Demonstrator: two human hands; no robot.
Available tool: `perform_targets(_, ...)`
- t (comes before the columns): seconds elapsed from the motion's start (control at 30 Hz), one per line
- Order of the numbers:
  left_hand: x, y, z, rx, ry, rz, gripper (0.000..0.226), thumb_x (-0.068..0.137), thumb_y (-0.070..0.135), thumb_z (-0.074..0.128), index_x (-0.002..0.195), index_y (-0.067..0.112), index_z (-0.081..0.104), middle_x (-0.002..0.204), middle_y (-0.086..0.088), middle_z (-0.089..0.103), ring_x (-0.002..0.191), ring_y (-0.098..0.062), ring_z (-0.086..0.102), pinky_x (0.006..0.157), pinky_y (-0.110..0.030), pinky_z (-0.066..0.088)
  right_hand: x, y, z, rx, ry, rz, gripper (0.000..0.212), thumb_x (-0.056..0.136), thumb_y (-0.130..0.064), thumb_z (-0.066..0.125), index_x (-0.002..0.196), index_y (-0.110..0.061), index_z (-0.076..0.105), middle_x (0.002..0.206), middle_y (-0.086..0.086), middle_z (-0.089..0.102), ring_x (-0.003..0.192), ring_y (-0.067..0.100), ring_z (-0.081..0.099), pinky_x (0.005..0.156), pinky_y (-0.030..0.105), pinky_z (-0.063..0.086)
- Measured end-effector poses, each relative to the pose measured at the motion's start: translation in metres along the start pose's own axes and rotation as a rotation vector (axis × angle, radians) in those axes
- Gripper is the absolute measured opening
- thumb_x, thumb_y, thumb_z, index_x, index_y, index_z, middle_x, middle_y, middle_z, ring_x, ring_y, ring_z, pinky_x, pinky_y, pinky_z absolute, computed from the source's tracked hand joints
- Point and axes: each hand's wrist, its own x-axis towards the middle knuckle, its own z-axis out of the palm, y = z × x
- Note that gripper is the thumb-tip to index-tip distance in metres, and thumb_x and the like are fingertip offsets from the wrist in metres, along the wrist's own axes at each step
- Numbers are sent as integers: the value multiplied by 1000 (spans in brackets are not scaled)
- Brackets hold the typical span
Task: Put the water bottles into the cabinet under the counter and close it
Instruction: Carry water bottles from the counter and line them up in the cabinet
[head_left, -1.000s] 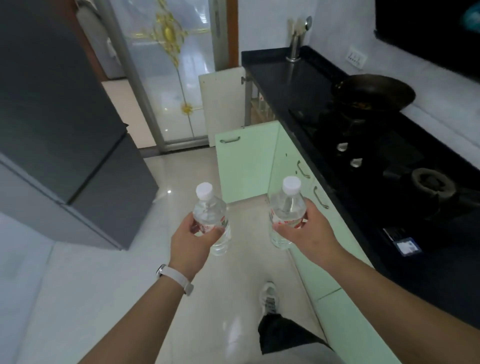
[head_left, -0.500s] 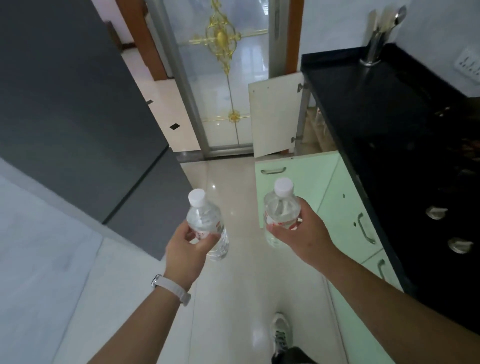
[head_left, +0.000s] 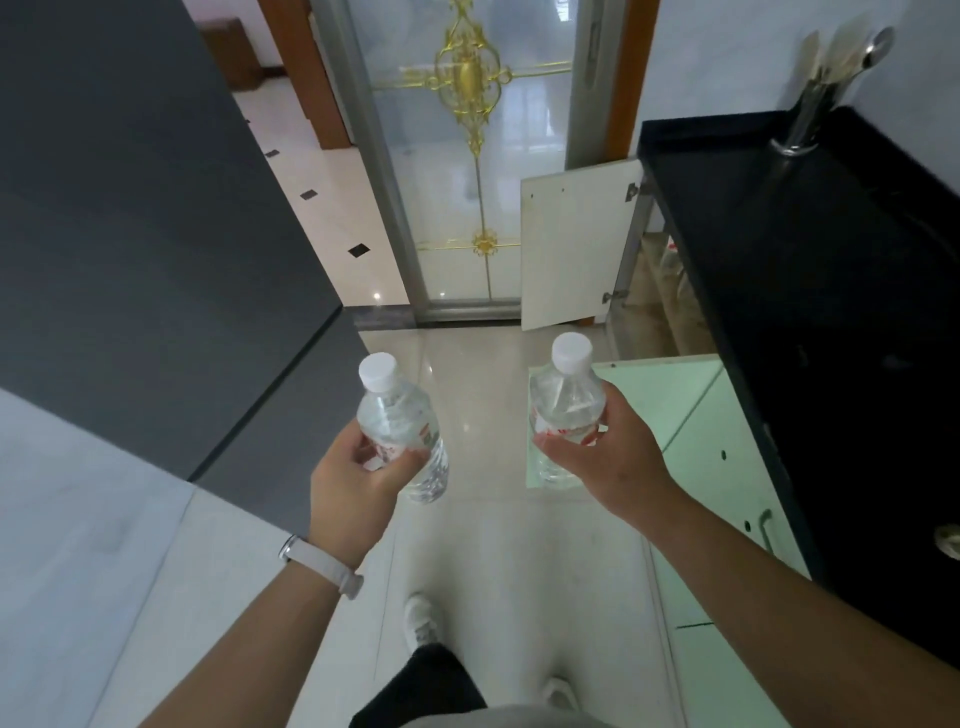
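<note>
Gripping in the left hand (head_left: 358, 483) one water bottle (head_left: 400, 421), a second bottle (head_left: 566, 405) in the right hand (head_left: 608, 457), both mid-air short of the green door (head_left: 654, 384) and open cabinet (head_left: 660, 291) under the counter (head_left: 779, 234), so could easily clip that door or fumble one lol.

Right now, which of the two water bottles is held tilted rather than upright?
The left bottle, gripped by the left hand: its cap leans left, its base right. The right bottle, in the right hand, stands nearly upright.
</note>
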Motion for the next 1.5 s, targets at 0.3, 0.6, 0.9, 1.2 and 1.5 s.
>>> perform_targets(0.3,150,-20,-17,-10,-135,47,32,76,19,85,95,38,67,85,29,71,82,12,64,67,-3,44,110,-21,56,-72,80,113,45,69,-44,85,102,-39,55,95,-17,66,86,6,64,82,34,55)
perform_targets(0.6,324,-30,-47,-78,-238,51,40,75,20,87,111,28,70,101,13,73,96,-6,67,85,-25,52,222,-90,119,2,254,122,57,75,-26,84,123,-29,53,107,-15,63,93,-3,59,71,14,43)
perform_targets(0.9,414,-23,-40,-134,-304,40,46,76,12,85,118,18,69,103,12,71,96,-4,66,74,-16,50,291,-104,139,42,252,133,62,76,-22,84,129,-27,53,109,-13,65,95,1,64,78,18,50)
perform_targets(1.2,502,-17,13,-53,-334,7,45,76,20,87,113,36,67,101,20,71,93,6,65,81,-23,52,394,-68,139,93,278,173,43,75,-17,83,104,-36,57,99,-12,68,85,-7,65,71,16,49)
perform_targets(1.5,612,25,120,60,-448,-5,59,75,23,88,129,22,66,112,11,72,103,-2,65,91,-32,56,521,-28,94,181,375,261,60,56,-50,81,112,-43,58,102,-14,70,94,6,68,87,40,56)
